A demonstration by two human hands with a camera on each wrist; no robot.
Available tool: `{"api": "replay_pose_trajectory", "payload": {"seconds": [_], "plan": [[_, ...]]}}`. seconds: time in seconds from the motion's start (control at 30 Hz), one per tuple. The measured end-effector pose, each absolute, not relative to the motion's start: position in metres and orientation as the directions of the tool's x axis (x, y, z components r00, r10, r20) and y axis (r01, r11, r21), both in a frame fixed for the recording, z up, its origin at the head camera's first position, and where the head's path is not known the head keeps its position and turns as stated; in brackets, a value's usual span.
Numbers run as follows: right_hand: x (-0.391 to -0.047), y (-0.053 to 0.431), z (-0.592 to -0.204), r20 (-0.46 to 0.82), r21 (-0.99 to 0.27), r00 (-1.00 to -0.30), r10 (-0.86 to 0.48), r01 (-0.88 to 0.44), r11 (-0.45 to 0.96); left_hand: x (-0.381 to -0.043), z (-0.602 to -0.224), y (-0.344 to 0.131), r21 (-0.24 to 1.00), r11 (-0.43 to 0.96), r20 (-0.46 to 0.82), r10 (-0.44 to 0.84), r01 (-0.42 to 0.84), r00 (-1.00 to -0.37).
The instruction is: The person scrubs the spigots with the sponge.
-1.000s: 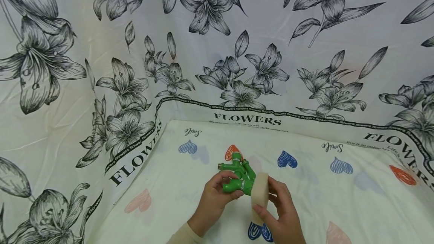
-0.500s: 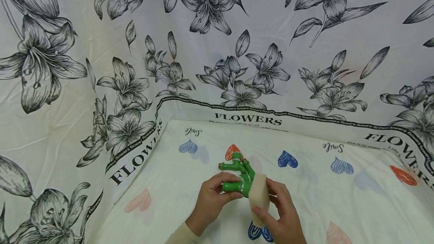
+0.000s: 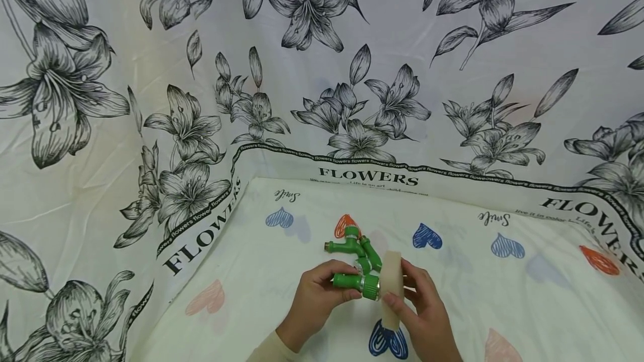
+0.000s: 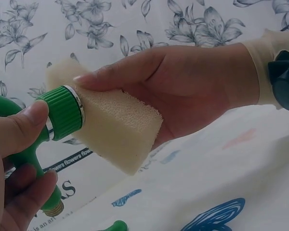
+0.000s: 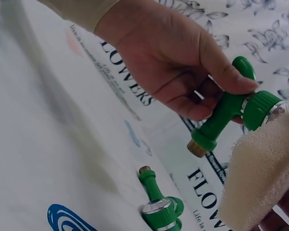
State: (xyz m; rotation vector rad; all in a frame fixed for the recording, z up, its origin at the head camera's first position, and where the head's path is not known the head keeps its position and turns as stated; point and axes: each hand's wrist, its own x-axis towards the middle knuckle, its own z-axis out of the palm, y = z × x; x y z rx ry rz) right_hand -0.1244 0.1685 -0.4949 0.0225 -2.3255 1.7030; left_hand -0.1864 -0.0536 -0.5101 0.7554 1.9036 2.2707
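My left hand [image 3: 317, 298] pinches a green tap [image 3: 347, 281] between thumb and fingers, above the cloth. The tap has a ribbed knob [image 4: 62, 111] with a silver rim, and a brass threaded end [image 5: 197, 148]. In my right hand [image 3: 427, 312] is a thick cream sponge [image 3: 391, 286], gripped with the thumb on one side and fingers on the other. The sponge stands right at the knob's silver-rimmed face; whether they touch is hard to tell. Just beyond the hands, other green taps [image 3: 347, 247] lie on the cloth.
A white cloth [image 3: 261, 306] printed with hearts covers the surface under the hands. Behind and to the left rises a flower-printed curtain [image 3: 402, 32], its lower band meeting the cloth's edge. One lying tap [image 5: 154, 187] shows below the hands in the right wrist view.
The sponge has turned more upright and shifted slightly right, leaving the knob more exposed. The held tap has turned and moved slightly down, while the lying taps stay in place.
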Motion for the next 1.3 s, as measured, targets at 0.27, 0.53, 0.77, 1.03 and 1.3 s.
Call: {"api": "replay_pose_trajectory", "payload": {"seconds": [0.27,0.53,0.77,1.03,1.3], "plan": [[-0.123,0.166,-0.491,0.165,-0.953,-0.981,0.100,-0.133,0.273,-0.188,-0.510,-0.052,0.958,-0.175,0.276,0.346,0.228,-0.896],[-0.119,0.162,-0.487,0.173,-0.943,-0.983,0.062,-0.148,0.298,-0.189,-0.512,-0.051,0.969,-0.151,0.234,0.284,0.198,-0.930],[-0.120,0.162,-0.489,0.188,-0.937,-0.979,0.079,-0.154,0.315,-0.189,-0.512,-0.050,0.973,-0.136,0.220,0.280,0.188,-0.935],[-0.125,0.168,-0.493,0.220,-0.932,-0.970,0.103,-0.178,0.316,-0.188,-0.510,-0.050,0.963,-0.150,0.263,0.318,0.226,-0.911],[-0.133,0.175,-0.505,0.181,-0.953,-0.976,0.123,-0.143,0.266,-0.187,-0.513,-0.051,0.963,-0.129,0.265,0.334,0.235,-0.904]]}}
